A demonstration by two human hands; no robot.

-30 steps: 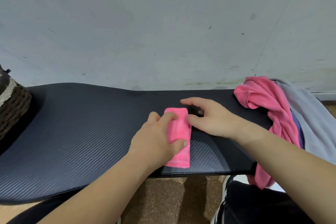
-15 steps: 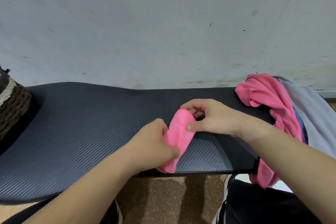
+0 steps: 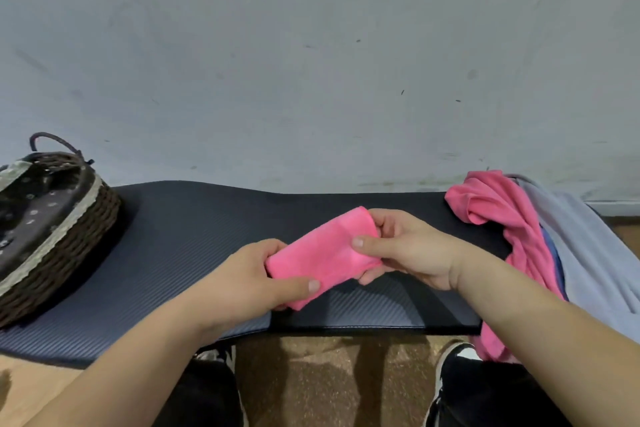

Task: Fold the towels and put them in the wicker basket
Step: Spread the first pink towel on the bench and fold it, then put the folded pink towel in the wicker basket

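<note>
A small folded pink towel [image 3: 325, 253] is held just above the dark ribbed mat [image 3: 194, 236], lying slantwise between both hands. My left hand [image 3: 249, 281] grips its near left end, thumb on top. My right hand [image 3: 408, 250] pinches its far right end between thumb and fingers. The wicker basket [image 3: 59, 246], dark brown with a patterned cloth lining and a pale trim, stands at the left edge of the mat. An unfolded pink towel [image 3: 502, 218] lies crumpled at the right end of the mat and hangs over its edge.
A grey-blue cloth [image 3: 588, 253] lies beside and under the crumpled pink towel at the right. A pale wall rises directly behind the mat. Below the mat's front edge I see a brown floor, dark trousers and black shoes [image 3: 453, 357].
The folded pink towel was pressed flat on the mat; both hands have lifted it and turned it slantwise. The view has tilted so more of the basket shows at the left.
</note>
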